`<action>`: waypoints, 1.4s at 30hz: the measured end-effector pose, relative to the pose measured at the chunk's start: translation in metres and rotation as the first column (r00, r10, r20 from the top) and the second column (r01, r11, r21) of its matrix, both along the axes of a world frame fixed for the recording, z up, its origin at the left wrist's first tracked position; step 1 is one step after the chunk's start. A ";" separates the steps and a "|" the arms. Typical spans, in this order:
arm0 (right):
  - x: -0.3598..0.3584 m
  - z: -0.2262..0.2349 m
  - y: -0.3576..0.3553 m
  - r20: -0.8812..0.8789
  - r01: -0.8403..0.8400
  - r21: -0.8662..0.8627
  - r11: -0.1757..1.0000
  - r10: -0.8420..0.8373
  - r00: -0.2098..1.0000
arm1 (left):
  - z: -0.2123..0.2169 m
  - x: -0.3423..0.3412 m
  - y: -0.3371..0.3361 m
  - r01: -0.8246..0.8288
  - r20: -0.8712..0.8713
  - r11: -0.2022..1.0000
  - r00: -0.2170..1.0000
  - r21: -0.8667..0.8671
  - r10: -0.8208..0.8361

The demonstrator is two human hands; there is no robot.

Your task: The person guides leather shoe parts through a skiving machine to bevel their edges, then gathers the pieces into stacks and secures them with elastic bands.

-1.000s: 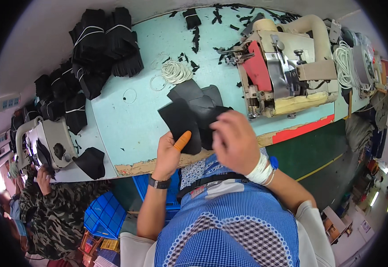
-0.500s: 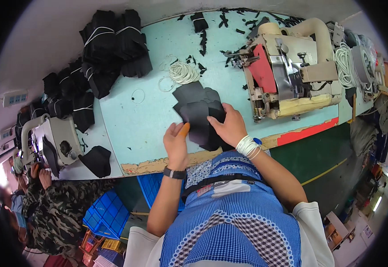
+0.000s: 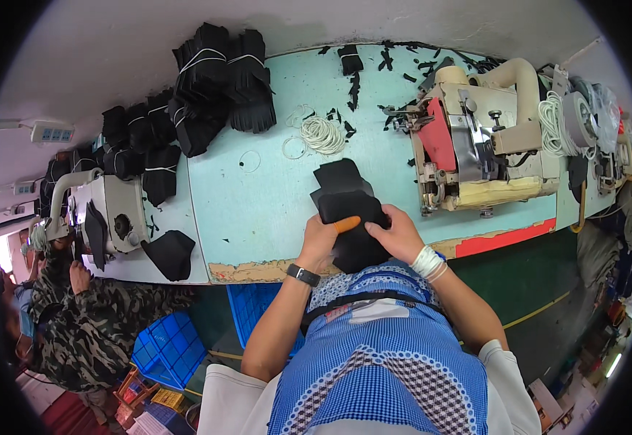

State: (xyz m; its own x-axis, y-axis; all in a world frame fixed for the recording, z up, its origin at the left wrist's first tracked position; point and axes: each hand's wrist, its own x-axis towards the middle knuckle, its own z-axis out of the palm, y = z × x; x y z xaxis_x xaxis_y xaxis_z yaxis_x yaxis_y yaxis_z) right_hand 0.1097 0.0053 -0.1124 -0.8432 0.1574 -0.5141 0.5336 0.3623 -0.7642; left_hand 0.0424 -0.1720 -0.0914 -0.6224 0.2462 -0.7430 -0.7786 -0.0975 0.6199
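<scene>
Both hands are on the stack of black fabric pieces (image 3: 348,217), centre frame, at the near edge of the pale green table (image 3: 258,210). Left hand (image 3: 319,243) is curled onto the stack's left edge, an orange sleeve (image 3: 346,224) on one finger lying across the top piece. Right hand (image 3: 395,233) grips the lower right part, fingers wrapped over the cloth, wrist wound with white bands. The upper pieces fan out toward mid-table.

Step looks like squaring up or peeling a piece off the stack, just left of the sewing machine (image 3: 475,148) at upper right.

Next move likely needs one layer separated cleanly: the covered finger slides the top piece while the right hand pins the rest.

Tied black bundles (image 3: 214,80) sit upper left, a coil of white cord (image 3: 321,134) above the stack. A second person works at another machine (image 3: 105,210), far left.
</scene>
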 end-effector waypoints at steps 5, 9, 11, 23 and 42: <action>0.007 0.019 0.005 -0.179 -0.151 0.039 0.988 0.156 0.971 | 0.010 0.016 0.001 0.208 -0.404 0.976 0.889 -0.062 -0.215; -0.001 0.007 -0.001 0.015 0.031 -0.402 0.915 -0.028 1.000 | -0.008 0.020 0.016 0.024 -0.364 0.999 0.931 -0.036 -0.035; 0.006 -0.003 0.009 -0.036 -0.035 -0.405 0.914 0.022 0.999 | -0.012 0.017 0.008 0.161 -0.345 0.987 0.925 -0.025 -0.160; 0.015 0.015 -0.003 -0.180 -0.044 -0.451 0.891 -0.042 0.983 | -0.006 0.040 -0.008 0.269 -0.426 0.963 0.872 0.006 -0.241; -0.026 0.051 -0.033 -0.075 -0.133 -0.509 0.851 0.110 0.991 | 0.047 0.009 -0.004 -0.026 -0.596 0.998 0.801 0.061 0.057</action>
State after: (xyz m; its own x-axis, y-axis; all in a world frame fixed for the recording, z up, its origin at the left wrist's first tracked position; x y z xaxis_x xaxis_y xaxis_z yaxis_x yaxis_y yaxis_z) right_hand 0.0832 -0.0276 -0.0618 -0.8605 -0.2232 -0.4580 0.4749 -0.0260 -0.8797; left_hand 0.0514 -0.1760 -0.0448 -0.9494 0.2344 -0.2089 -0.2500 -0.1622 0.9546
